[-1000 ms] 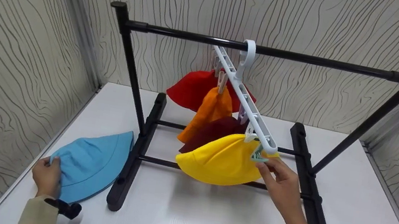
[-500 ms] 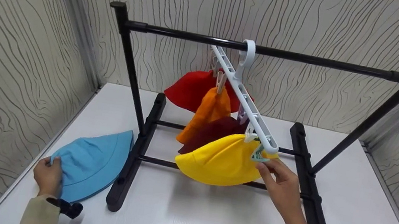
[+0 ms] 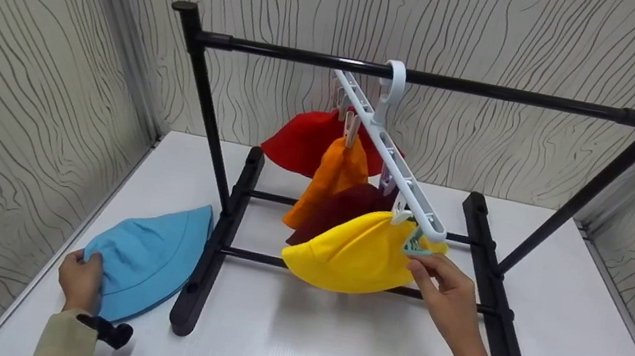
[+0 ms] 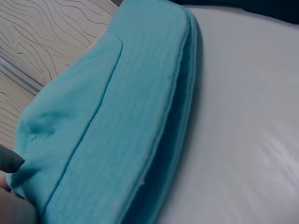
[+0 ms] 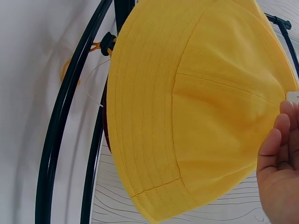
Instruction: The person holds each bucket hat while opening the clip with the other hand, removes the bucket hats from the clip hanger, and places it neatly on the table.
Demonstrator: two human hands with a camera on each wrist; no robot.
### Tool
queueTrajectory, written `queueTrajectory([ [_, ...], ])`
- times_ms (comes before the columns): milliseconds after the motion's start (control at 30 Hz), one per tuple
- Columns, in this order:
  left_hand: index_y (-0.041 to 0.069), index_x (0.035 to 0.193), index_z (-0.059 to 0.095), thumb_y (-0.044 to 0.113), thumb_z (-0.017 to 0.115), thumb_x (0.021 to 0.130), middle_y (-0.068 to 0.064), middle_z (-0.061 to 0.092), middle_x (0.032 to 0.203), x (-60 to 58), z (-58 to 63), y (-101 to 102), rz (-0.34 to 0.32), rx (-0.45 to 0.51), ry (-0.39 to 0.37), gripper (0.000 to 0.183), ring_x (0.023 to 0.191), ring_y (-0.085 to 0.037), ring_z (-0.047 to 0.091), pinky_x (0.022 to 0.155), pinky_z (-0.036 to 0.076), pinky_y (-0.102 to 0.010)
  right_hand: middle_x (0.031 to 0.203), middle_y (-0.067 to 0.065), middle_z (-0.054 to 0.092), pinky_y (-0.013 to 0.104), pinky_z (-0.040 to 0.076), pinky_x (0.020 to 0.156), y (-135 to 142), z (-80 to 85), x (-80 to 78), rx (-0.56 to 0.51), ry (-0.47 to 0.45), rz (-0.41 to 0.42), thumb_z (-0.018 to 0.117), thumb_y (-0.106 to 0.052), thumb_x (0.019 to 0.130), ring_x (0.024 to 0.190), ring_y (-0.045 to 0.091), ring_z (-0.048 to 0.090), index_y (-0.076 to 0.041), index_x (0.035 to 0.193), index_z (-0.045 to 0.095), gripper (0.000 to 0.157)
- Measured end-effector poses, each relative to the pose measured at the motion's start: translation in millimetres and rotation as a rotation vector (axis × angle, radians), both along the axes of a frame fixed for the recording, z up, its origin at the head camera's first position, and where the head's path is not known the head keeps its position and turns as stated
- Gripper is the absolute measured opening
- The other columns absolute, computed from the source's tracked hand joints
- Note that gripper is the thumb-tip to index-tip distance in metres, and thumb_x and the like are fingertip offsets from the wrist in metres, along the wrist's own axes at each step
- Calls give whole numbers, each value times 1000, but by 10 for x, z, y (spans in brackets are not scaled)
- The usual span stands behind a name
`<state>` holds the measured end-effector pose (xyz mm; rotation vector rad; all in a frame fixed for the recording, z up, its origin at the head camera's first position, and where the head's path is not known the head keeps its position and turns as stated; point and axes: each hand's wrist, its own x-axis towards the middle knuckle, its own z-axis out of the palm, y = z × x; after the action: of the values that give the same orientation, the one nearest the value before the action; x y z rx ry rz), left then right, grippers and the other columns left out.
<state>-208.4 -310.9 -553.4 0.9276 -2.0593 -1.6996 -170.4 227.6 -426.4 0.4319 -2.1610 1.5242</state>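
My left hand (image 3: 80,282) pinches the crown of a folded blue bucket hat (image 3: 150,263) lying on the table at left. In the left wrist view the hat's stitched brim (image 4: 135,93) runs across the middle, with fingertips at the lower left. My right hand (image 3: 454,311) pinches a green clip (image 3: 416,244) at the near end of a white clip hanger (image 3: 399,167). Just behind that clip, a white clip (image 3: 401,210) holds a yellow bucket hat (image 3: 353,254). The yellow hat (image 5: 219,107) fills most of the right wrist view, fingers at its right edge.
Farther along the hanger hang a maroon hat (image 3: 344,211), an orange hat (image 3: 334,174) and a red hat (image 3: 304,141). A black rack (image 3: 528,97) carries the hanger by its hook (image 3: 396,85). Patterned walls (image 3: 294,2) stand around the white table (image 3: 302,354).
My left hand has shifted very slightly to the right on the blue hat. My right hand stays at the green clip, and the hanger's near end has moved slightly.
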Motion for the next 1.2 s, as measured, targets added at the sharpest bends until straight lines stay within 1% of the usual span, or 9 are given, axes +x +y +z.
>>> queueTrajectory([
  [33,-17,138,33,11,39,96,-33,40,131,2,-2,0,-6,1,-3,51,120,-37,40,91,37,-34,97,16,66,10,50,81,1,-3,0,-2,-5,0,62,7,87,84,6,58,4,100,70,16],
  [100,-17,138,31,11,39,96,-34,38,133,0,-11,-2,-22,2,-9,51,122,-39,39,97,37,-41,97,16,66,10,50,81,1,-6,1,-3,-18,-3,62,7,87,84,6,58,3,101,70,17],
  [200,-17,140,29,10,38,96,-37,35,137,2,-21,-10,-56,-9,-23,52,126,-42,36,106,33,-50,98,16,66,10,50,80,3,-11,1,0,-33,-11,63,6,87,83,6,57,2,102,70,17],
  [433,-18,139,28,9,38,97,-39,33,138,8,-25,-28,-122,-112,-93,50,132,-50,32,110,29,-57,99,16,66,10,50,81,13,-20,10,3,-46,-12,63,5,87,84,6,57,-1,103,71,19],
  [567,-17,139,27,8,39,96,-40,32,139,-1,-35,-33,-162,-155,-138,50,133,-52,29,111,27,-60,100,13,67,11,50,81,15,-26,22,1,-71,-21,63,3,88,85,7,58,-3,104,71,19],
  [700,-16,139,27,8,40,97,-39,33,139,-5,-48,-42,-170,-172,-154,51,133,-52,30,111,27,-60,101,11,67,11,51,82,17,-34,28,-1,-87,-22,64,1,88,85,7,58,-5,105,71,20],
  [1000,-18,137,29,6,40,95,-40,35,137,-10,-30,-33,-179,-228,-153,50,131,-53,31,110,27,-61,100,14,67,11,51,78,42,-47,30,-7,-23,8,64,6,87,82,8,59,-2,105,71,21],
  [1100,-17,141,23,5,37,95,-40,30,141,5,-17,-19,-206,-238,-159,53,134,-53,27,112,24,-61,100,14,67,11,51,77,56,-44,33,-1,-24,10,64,5,87,82,7,58,-3,105,71,21],
  [1200,-15,146,12,4,35,94,-41,19,146,7,-12,-3,-238,-266,-159,60,138,-54,17,115,17,-61,100,14,67,11,51,78,72,-39,33,9,-28,13,64,5,87,83,7,59,-3,106,71,22],
])
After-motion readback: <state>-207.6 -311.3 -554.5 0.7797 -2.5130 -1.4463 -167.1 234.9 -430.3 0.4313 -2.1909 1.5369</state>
